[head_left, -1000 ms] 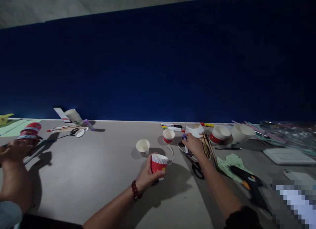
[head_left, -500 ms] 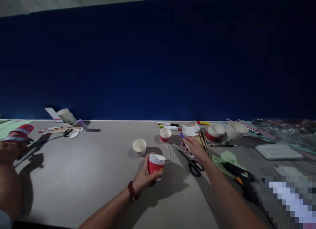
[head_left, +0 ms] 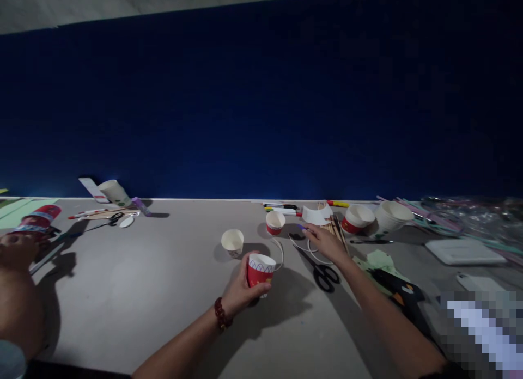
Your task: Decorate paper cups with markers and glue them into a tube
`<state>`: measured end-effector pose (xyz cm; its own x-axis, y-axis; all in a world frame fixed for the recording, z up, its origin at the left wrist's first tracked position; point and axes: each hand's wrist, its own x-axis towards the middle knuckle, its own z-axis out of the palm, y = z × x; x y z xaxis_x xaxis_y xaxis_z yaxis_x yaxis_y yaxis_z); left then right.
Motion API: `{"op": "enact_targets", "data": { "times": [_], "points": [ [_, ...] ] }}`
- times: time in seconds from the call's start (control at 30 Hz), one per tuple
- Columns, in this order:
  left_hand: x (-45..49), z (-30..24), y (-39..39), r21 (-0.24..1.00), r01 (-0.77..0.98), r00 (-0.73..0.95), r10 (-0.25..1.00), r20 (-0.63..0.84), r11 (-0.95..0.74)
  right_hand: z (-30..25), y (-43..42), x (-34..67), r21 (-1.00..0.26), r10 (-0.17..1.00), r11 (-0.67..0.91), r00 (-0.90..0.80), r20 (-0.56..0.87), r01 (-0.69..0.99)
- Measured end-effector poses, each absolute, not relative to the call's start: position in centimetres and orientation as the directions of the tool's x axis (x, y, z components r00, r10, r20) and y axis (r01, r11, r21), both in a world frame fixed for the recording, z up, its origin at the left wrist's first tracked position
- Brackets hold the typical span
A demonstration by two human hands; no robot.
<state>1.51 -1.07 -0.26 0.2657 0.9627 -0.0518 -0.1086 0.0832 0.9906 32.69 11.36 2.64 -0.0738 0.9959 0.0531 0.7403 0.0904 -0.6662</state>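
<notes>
Left hand: curling around the side of a red paper cup, fingers behind, thumb across the front; a beaded bracelet is circling the wrist.

Red paper cup: showing a white upper band with a blue zigzag line, its mouth facing up; sitting in the left hand at the near middle of the table. Whether its base is touching the table cannot be told.

Right hand: closing its fingertips on a slim purple-tipped item, mostly hidden by the fingers; the forearm is reaching in from the lower right.

White cup: standing upright just beyond the left hand.

Small red cup: standing upright between the two hands, farther back.

Scissors: lying below the right hand, black handles toward the near edge.

Markers: lying in a group behind the small red cup.

Curved white paper: lying beyond the right hand, beside wooden sticks.

Red-banded cup: standing right of the sticks, just beside larger white cups.

Glue gun: lying partly over green paper, near the right forearm.

Co-worker's hand: resting at far left, near red cups.
</notes>
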Motion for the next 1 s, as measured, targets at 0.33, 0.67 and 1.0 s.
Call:
{"op": "enact_targets", "data": {
  "times": [0.33,0.67,1.0],
  "points": [
    [1.3,0.4,-1.0,0.984,0.161,0.305,0.952,0.029,-0.082,3.6,10.8,32.2,-0.564,0.985,0.168,-0.162,0.062,0.808],
    [1.4,2.7,-1.4,0.667,0.45,0.627,0.742,0.238,-0.594,6.7,3.7,27.1,-0.556,0.859,0.41,-0.512,-0.032,0.723],
    [1.1,1.2,-0.8,0.878,0.292,0.365,0.892,0.266,-0.381,5.4,4.3,25.6,-0.974,0.956,-0.212,-0.188,-0.224,0.083]
  ]
}}
